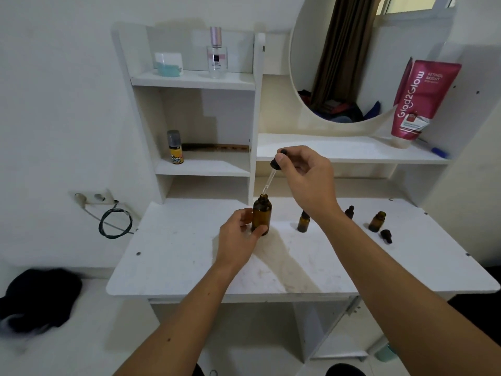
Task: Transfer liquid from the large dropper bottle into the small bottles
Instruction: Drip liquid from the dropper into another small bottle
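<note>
The large amber dropper bottle (pixel 261 214) stands upright on the white desk (pixel 189 267), and my left hand (pixel 238 240) grips its lower body. My right hand (pixel 306 177) pinches the black bulb of the dropper (pixel 272 173); its glass tip hangs just above the bottle's open neck. To the right stand a small capped amber bottle (pixel 303 222), another small capped bottle (pixel 349 212) partly hidden behind my right wrist, and an uncapped small amber bottle (pixel 377 221). A loose black dropper cap (pixel 386 236) lies beside the uncapped one.
White shelves behind the desk hold a yellow spray can (pixel 175 147), a comb (pixel 217 147), a perfume bottle (pixel 217 54) and a white jar (pixel 168 63). A round mirror (pixel 352 58) and a pink tube (pixel 420 100) are at the right. A wall socket with cable (pixel 108 210) is at left.
</note>
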